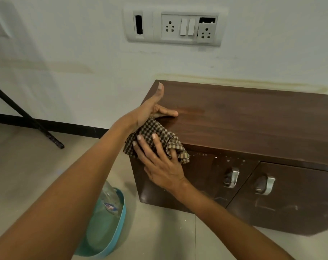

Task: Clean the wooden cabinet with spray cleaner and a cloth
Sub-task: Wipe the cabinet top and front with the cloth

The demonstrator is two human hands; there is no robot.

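Observation:
A dark brown wooden cabinet [253, 121] stands on the floor against the wall, with white droplets along the upper edge of its front. A brown checked cloth [152, 132] hangs over its front left corner. My left hand [150, 109] lies on the top's left edge with the thumb raised and the fingers flat over the cloth's upper end. Spread straight fingers of my right hand [159, 164] press the cloth against the front's upper left corner. On the floor to the left, a clear spray bottle [110, 201] lies in a teal basin [105, 246], partly hidden by my left arm.
Two metal handles [232, 177] [265, 184] sit on the cabinet doors. A socket and switch panel [174, 27] is on the wall above. A black slanted stand leg [28, 119] reaches the floor at the left. The floor is pale tile.

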